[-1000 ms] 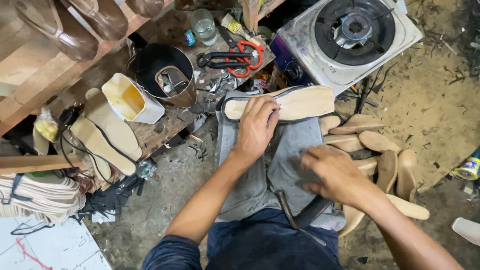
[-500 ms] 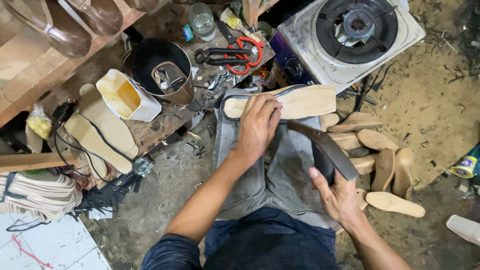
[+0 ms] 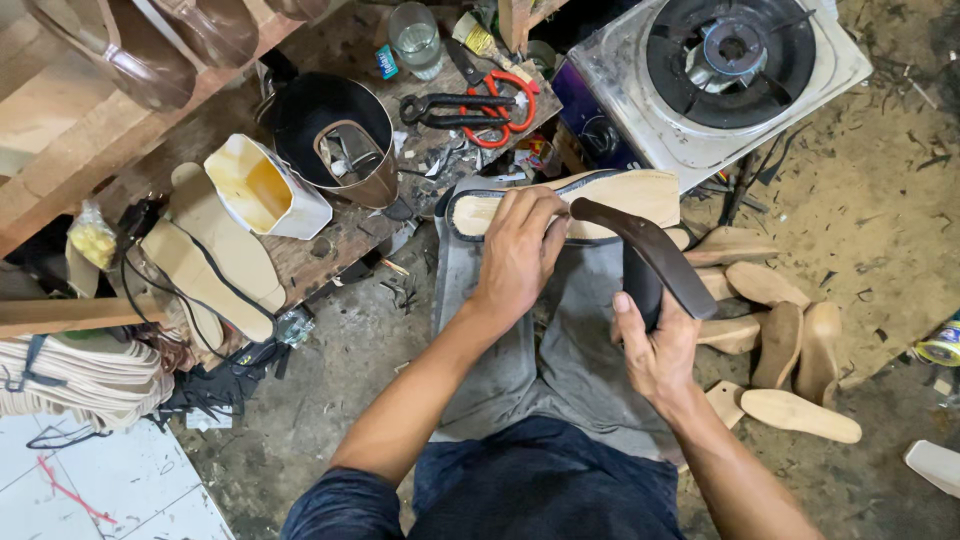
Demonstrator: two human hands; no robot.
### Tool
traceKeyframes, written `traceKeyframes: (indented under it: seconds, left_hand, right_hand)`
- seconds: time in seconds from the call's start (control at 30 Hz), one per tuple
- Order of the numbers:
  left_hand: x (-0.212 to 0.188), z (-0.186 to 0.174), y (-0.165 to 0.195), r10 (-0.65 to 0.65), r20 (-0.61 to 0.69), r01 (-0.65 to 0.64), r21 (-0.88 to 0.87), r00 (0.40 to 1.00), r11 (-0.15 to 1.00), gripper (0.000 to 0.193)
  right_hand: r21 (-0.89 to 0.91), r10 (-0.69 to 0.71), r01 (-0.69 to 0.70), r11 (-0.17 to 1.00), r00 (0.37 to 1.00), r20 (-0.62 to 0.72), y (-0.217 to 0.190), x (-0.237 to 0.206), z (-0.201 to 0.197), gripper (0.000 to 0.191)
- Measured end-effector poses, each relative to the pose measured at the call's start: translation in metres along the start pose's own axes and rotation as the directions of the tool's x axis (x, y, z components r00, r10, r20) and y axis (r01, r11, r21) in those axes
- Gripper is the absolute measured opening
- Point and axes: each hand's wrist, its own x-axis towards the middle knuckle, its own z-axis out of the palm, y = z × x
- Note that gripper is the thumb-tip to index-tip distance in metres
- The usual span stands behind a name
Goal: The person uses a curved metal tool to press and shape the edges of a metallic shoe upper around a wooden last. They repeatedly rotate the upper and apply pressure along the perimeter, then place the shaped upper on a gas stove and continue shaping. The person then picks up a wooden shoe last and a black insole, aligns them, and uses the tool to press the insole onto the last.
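Note:
A tan shoe insole with a dark rim (image 3: 620,195) lies across my knees on a grey cloth (image 3: 580,340). My left hand (image 3: 518,250) presses down on its left half, fingers curled over the edge. My right hand (image 3: 655,345) grips a dark brown curved strip, a sole-like piece (image 3: 650,250), and holds its far tip against the insole just right of my left fingers.
Several tan insoles (image 3: 790,330) lie on the dirt floor at my right. A gas stove (image 3: 720,70) stands ahead. A low wooden bench holds a black pot (image 3: 335,135), a white glue tub (image 3: 262,190), red-handled pliers (image 3: 480,100) and a glass (image 3: 415,38). More insoles (image 3: 200,270) and stacked soles (image 3: 70,385) sit at left.
My right hand picked the dark strip up from beside my right leg and carried it up to the insole. My left hand stayed pressed on the insole.

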Motion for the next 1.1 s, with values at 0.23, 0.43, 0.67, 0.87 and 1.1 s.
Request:
traceKeyframes:
  seconds: [0.23,0.43,0.67,0.87,1.1]
  left_hand:
    - [-0.001,0.002,-0.003,-0.081,0.055,0.083,-0.036,0.995,0.996,0.053]
    - [-0.004,0.003,-0.006,-0.074,0.052,0.075,-0.029,0.996,0.997,0.058]
    - [-0.003,0.005,-0.010,-0.065,0.046,0.066,-0.018,0.997,0.998,0.063]
    - [0.001,0.004,-0.009,-0.084,0.076,0.085,-0.016,0.994,0.996,0.076]
    - [0.003,-0.002,-0.010,0.010,0.297,-0.099,0.285,0.955,0.953,0.076]
  right_hand:
    - [0.089,-0.018,0.018,0.996,1.000,-0.002,0.006,0.001,0.005,0.030]
    - [-0.075,0.031,-0.026,0.997,0.998,0.062,0.013,-0.001,0.004,0.031]
    - [-0.009,-0.049,0.048,0.999,0.998,-0.028,0.014,-0.001,0.007,0.031]
    - [0.242,0.049,-0.038,0.970,0.998,-0.041,0.003,0.008,0.014,0.037]
    - [-0.055,-0.144,0.152,0.987,0.981,0.129,0.061,-0.031,-0.016,0.034]
